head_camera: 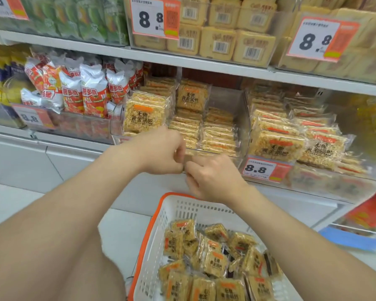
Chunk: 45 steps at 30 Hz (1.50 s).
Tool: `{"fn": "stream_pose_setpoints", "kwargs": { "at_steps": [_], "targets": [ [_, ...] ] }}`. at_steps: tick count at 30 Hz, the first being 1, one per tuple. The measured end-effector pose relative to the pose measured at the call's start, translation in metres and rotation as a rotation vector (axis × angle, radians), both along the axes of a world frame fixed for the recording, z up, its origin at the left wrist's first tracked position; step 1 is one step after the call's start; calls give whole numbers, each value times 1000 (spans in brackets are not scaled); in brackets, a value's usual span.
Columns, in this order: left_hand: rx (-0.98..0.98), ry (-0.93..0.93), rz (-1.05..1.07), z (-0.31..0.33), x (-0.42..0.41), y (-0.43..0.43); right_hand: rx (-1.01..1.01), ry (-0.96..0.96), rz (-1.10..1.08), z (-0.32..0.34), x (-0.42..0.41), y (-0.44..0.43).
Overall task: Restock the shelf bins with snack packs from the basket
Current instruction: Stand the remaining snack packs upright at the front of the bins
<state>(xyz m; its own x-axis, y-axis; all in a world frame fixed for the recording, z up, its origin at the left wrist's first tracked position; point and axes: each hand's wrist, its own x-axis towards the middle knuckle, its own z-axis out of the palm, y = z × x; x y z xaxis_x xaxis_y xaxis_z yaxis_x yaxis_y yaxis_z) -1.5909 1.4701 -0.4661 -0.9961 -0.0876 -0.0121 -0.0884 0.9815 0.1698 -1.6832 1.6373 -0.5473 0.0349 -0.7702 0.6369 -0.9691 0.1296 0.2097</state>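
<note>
A white basket with an orange rim [161,216] sits low in front of me, holding several rice-cracker snack packs [215,263]. On the shelf ahead, a clear bin [244,118] holds rows of the same packs [217,135], with one pack [144,116] standing upright at its left. My left hand [161,153] and my right hand [211,177] meet at the bin's front wall [213,153]. Both hands have curled fingers pinching that front wall. My fingers hide the exact spot they hold.
To the right, another bin [326,181] with a price tag [263,169] is piled with the same packs. Red-and-white snack bags [83,92] fill the bin on the left. A shelf above carries yellow packs [221,38]. A white cabinet front lies below the shelf.
</note>
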Motion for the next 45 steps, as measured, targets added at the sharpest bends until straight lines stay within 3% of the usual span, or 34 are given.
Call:
{"fn": "stream_pose_setpoints", "kwargs": {
  "at_steps": [3, 6, 9, 13, 17, 20, 27, 31, 36, 42, 45],
  "targets": [
    [-53, -355, -66, -22, 3, 11, 376, -110, -50, -39, 2, 1],
    [-137, -542, -58, -47, -6, 18, 735, -342, -260, -75, -1, -3],
    [-201, -568, -93, -61, -17, 30, 897, -495, -363, -109, -3, -6],
    [-239, -529, -130, -67, -25, 39, 1120, -507, -411, -162, 4, -9],
    [-271, -579, -106, -70, -30, 41, 1222, -596, -354, -218, 17, -13],
    [-264, -587, -97, -69, -36, 39, 1313, -550, -357, -239, 29, -14],
    [-250, -579, -90, -66, -45, 38, 1129, -486, -362, -224, 35, -22],
    [-242, -570, -95, -64, -48, 39, 1046, -664, -398, -225, 37, -19],
    [-216, -560, -115, -56, -47, 40, 1077, -1080, -509, -200, 34, -7],
    [-142, -545, -134, -46, -42, 45, 1120, -1075, -438, -151, 28, 12],
    [-69, -516, -124, -34, -35, 48, 1035, -1098, -385, -118, 25, 16]
  ]
}}
